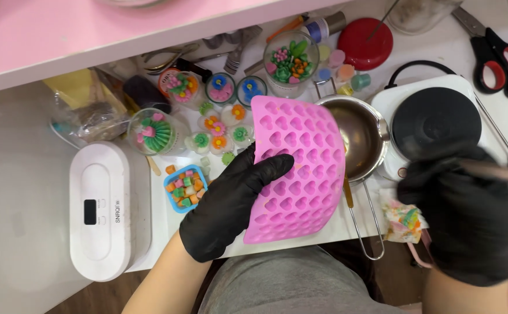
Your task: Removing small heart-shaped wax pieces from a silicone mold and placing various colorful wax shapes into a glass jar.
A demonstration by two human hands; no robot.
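The scene is brightly and evenly lit from above, and the white desk (21, 192) is nearly washed out to the left of the white oval device (100, 210). Only soft, short shadows are cast. A broad, dull sheen is seen inside the metal saucepan (359, 136) and small highlights on the black gloves. The right hand (460, 218) is smeared by motion blur, as is the thin stick (495, 170) held in it. The left hand (231, 203) and the pink mould (300, 168) are rendered sharply. Slight bending of straight lines is noticed toward the frame edges.
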